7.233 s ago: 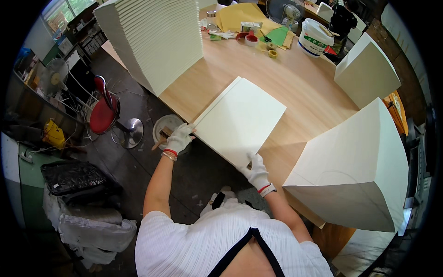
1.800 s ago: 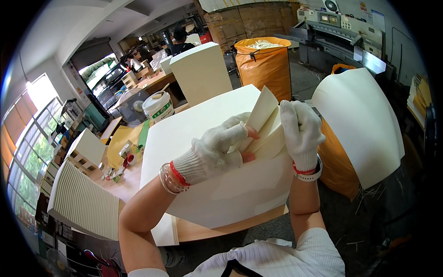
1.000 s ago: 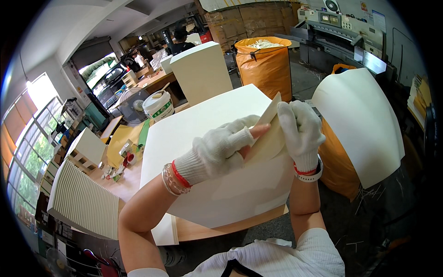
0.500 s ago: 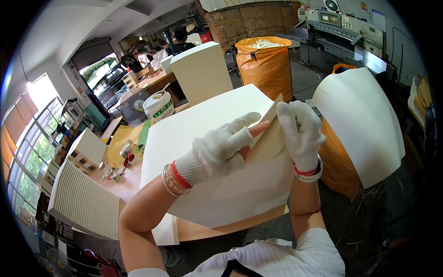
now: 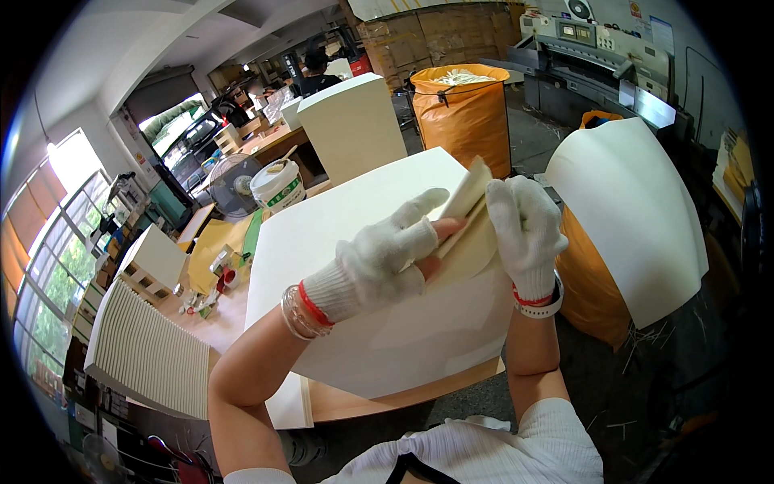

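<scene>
At the far left stood a ribbed stack of cream sheets (image 5: 149,355) on its edge, and behind it a white bucket (image 5: 276,187) and a small fan (image 5: 232,179) on the wooden table (image 5: 379,399). In the middle, a large cream paper stack (image 5: 363,242) lay on that table, its near corner hanging over the edge.

The left hand (image 5: 379,262), in a white knit glove, was pressed flat with fingers stretched out against a few lifted sheets (image 5: 468,222); it pinched them between the thumb and the fingers. The right hand (image 5: 524,230), also gloved, was closed around the right side of the same sheets, curling them up from the stack. Further right came an orange bag (image 5: 463,117) full of paper strips, another curved white pile (image 5: 637,218), and a grey cutting machine (image 5: 597,60).

I think the bent sheets could crease or slip out of order — the curl was tight and the gloves give little feeling. The overhanging stack might also slide off if it was pushed.

The thumbs were mostly hidden behind the paper, so I could not tell how many sheets were held. The person in the far background was too small to see clearly.
</scene>
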`<move>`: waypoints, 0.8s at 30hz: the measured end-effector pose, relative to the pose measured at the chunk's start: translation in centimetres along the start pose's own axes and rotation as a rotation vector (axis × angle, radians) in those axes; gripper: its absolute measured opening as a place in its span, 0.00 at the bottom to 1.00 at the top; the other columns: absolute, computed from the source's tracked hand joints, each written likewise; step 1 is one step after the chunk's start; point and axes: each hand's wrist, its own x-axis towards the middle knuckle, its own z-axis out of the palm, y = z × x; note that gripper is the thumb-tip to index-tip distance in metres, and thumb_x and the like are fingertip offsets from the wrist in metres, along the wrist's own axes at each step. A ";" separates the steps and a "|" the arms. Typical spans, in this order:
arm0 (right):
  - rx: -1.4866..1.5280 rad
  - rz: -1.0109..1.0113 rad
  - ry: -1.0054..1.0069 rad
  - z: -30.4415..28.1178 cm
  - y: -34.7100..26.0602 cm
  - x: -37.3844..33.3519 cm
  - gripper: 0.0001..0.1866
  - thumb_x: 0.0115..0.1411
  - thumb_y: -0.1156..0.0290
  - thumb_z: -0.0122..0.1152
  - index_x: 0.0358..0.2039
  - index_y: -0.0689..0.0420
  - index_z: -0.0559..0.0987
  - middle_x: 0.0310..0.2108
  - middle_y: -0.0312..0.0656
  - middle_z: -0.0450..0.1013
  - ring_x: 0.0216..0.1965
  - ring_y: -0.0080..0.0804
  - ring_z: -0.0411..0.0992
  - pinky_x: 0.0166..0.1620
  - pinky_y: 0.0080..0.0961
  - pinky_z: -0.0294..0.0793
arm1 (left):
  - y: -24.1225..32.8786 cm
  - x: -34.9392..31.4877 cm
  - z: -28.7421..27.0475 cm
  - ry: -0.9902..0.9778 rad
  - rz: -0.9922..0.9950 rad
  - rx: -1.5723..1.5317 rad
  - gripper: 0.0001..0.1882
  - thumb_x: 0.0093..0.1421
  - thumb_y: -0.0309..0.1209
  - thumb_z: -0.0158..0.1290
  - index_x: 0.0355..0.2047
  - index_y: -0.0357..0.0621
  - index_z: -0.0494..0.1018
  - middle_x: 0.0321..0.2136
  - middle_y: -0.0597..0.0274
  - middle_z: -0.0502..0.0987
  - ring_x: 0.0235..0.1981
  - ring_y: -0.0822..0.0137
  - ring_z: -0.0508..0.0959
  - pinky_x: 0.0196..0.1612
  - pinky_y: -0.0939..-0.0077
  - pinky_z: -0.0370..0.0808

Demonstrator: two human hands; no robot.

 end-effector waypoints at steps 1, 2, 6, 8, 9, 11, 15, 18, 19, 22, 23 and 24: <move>-0.010 -0.017 -0.002 0.0 0.0 0.0 0.02 0.61 0.82 0.58 0.34 0.67 0.77 0.19 0.41 0.59 0.20 0.37 0.60 0.24 0.32 0.60 | 0.4 0.1 -0.3 -0.022 0.018 0.101 0.19 0.50 0.19 0.64 0.43 0.43 0.77 0.51 0.52 0.75 0.43 0.57 0.79 0.44 0.74 0.76; 0.025 0.056 -0.063 -0.3 -0.2 0.1 0.02 0.61 0.82 0.58 0.34 0.67 0.77 0.19 0.41 0.59 0.20 0.37 0.60 0.24 0.32 0.60 | 0.4 0.1 -0.5 -0.035 0.017 0.121 0.18 0.50 0.19 0.64 0.42 0.43 0.77 0.53 0.52 0.74 0.43 0.57 0.79 0.42 0.75 0.77; 0.055 0.165 -0.135 -0.8 0.0 0.0 0.06 0.60 0.82 0.58 0.38 0.66 0.77 0.20 0.40 0.58 0.20 0.35 0.60 0.24 0.31 0.60 | 0.2 0.2 -0.3 -0.045 -0.015 0.027 0.15 0.49 0.19 0.64 0.38 0.43 0.76 0.52 0.53 0.75 0.42 0.57 0.79 0.41 0.74 0.77; 0.047 0.173 -0.159 -1.0 0.0 0.0 0.07 0.60 0.82 0.57 0.40 0.66 0.76 0.20 0.40 0.58 0.20 0.35 0.60 0.23 0.31 0.60 | 1.0 0.2 -0.5 -0.022 -0.020 0.050 0.15 0.49 0.19 0.64 0.37 0.43 0.75 0.51 0.54 0.75 0.42 0.58 0.79 0.42 0.73 0.77; 0.040 0.155 -0.164 -1.0 0.0 0.0 0.07 0.60 0.82 0.57 0.40 0.66 0.76 0.20 0.40 0.58 0.20 0.35 0.60 0.23 0.31 0.60 | 1.1 0.2 -0.5 -0.014 -0.020 0.038 0.16 0.49 0.20 0.65 0.37 0.44 0.75 0.48 0.56 0.76 0.42 0.58 0.79 0.43 0.72 0.76; 0.023 0.102 -0.159 -0.9 0.0 0.0 0.07 0.61 0.82 0.56 0.40 0.67 0.76 0.20 0.40 0.57 0.20 0.34 0.60 0.23 0.31 0.60 | 1.2 0.1 -0.5 0.001 -0.018 0.014 0.18 0.47 0.21 0.68 0.38 0.44 0.75 0.42 0.59 0.77 0.40 0.59 0.78 0.45 0.70 0.74; -0.033 0.030 -0.162 -1.1 0.2 0.0 0.08 0.60 0.83 0.56 0.41 0.67 0.75 0.23 0.40 0.61 0.22 0.35 0.62 0.25 0.31 0.63 | 1.2 0.0 -0.6 -0.005 -0.056 0.019 0.20 0.48 0.20 0.68 0.41 0.45 0.76 0.43 0.58 0.76 0.42 0.59 0.78 0.46 0.69 0.74; -0.066 -0.055 -0.088 -0.9 0.4 -0.2 0.09 0.59 0.82 0.57 0.41 0.66 0.76 0.26 0.41 0.66 0.26 0.38 0.67 0.30 0.32 0.69 | 0.6 0.1 -0.7 0.003 0.021 0.054 0.23 0.50 0.20 0.66 0.47 0.45 0.76 0.45 0.56 0.78 0.43 0.59 0.79 0.45 0.70 0.75; -0.092 -0.039 -0.011 -1.0 0.0 -0.1 0.09 0.58 0.80 0.58 0.41 0.66 0.76 0.28 0.42 0.68 0.29 0.40 0.69 0.33 0.34 0.71 | 0.0 0.1 -0.9 0.006 0.066 0.067 0.24 0.51 0.20 0.65 0.49 0.45 0.76 0.45 0.56 0.79 0.42 0.59 0.80 0.45 0.71 0.76; -0.078 0.007 -0.075 -1.7 -2.7 0.4 0.09 0.58 0.75 0.61 0.39 0.63 0.78 0.31 0.46 0.72 0.35 0.46 0.72 0.41 0.39 0.74 | 0.4 -0.3 -1.1 0.027 0.005 0.103 0.27 0.54 0.20 0.63 0.56 0.44 0.73 0.43 0.55 0.82 0.39 0.60 0.82 0.44 0.73 0.77; -0.018 0.021 -0.290 -2.0 -4.1 0.1 0.09 0.58 0.73 0.61 0.38 0.62 0.78 0.32 0.47 0.73 0.37 0.48 0.73 0.43 0.40 0.74 | 0.8 -0.5 -1.0 0.037 -0.050 0.114 0.28 0.55 0.20 0.62 0.58 0.43 0.72 0.42 0.55 0.82 0.37 0.60 0.83 0.44 0.74 0.77; -0.051 0.006 -0.406 -1.9 -4.5 -0.4 0.08 0.57 0.72 0.62 0.36 0.61 0.79 0.32 0.48 0.73 0.38 0.50 0.73 0.44 0.40 0.74 | 1.1 -0.4 -0.7 0.075 -0.047 0.126 0.29 0.55 0.20 0.62 0.58 0.42 0.71 0.40 0.55 0.83 0.36 0.61 0.83 0.44 0.74 0.78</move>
